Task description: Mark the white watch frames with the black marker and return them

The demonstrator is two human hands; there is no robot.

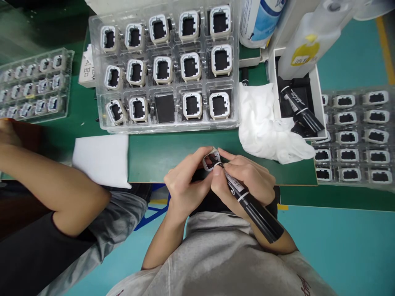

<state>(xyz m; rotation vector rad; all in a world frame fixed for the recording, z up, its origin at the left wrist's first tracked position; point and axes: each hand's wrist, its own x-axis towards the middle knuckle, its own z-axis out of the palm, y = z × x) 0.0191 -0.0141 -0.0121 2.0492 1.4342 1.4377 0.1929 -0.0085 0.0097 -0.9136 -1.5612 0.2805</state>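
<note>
Between thumb and fingers, my left hand [187, 181] grips a small white watch-case frame [208, 163] just above the table's front edge. A black marker pen [243, 195] is held in my right hand [247, 176], its tip end at the frame and its thick body slanting down to the right. Whether the tip touches the frame is hidden by my fingers. Beyond my hands lies a clear plastic tray [168, 128] with rows of similar frames; one pocket [165, 109] in its front row holds no frame and shows a black bottom.
A white cloth [265, 123] lies beside a white box [322, 133] with black markers and a plastic bottle [304, 45]. More frame trays stand at right [364, 164] and left [64, 111]. A folded white cloth [101, 158] is near a co-worker's arm [61, 181].
</note>
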